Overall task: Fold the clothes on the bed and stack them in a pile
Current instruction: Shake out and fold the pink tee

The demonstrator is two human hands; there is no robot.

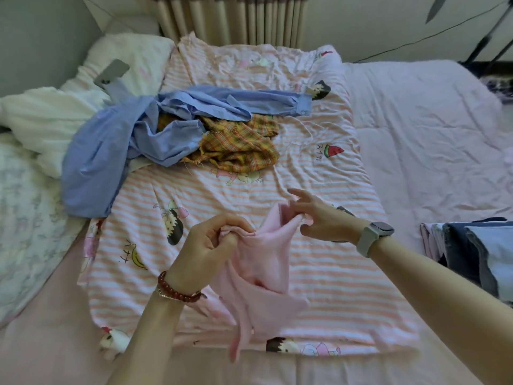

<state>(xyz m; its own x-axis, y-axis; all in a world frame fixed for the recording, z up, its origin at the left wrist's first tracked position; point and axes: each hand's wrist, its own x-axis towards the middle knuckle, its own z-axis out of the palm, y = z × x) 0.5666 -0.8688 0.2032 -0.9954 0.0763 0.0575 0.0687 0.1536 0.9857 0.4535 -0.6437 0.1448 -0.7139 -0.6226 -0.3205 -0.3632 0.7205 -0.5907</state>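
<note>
Pink garment (261,262) pinched by left hand (211,245); right hand (319,218) pinches too

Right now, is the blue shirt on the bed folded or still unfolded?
Unfolded. The blue shirt lies crumpled in a heap, one sleeve stretched out to the right, partly over the plaid cloth.

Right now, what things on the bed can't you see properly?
All in the head view:
- Folded pile: cut off by the right edge, so its number of pieces is unclear.
- Checked cloth: partly under the blue shirt; what garment it is stays unknown.
- Pink garment: bunched and blurred in the left hand and right hand; its kind is unclear.
- Phone: lower end hidden by the shirt.
</note>
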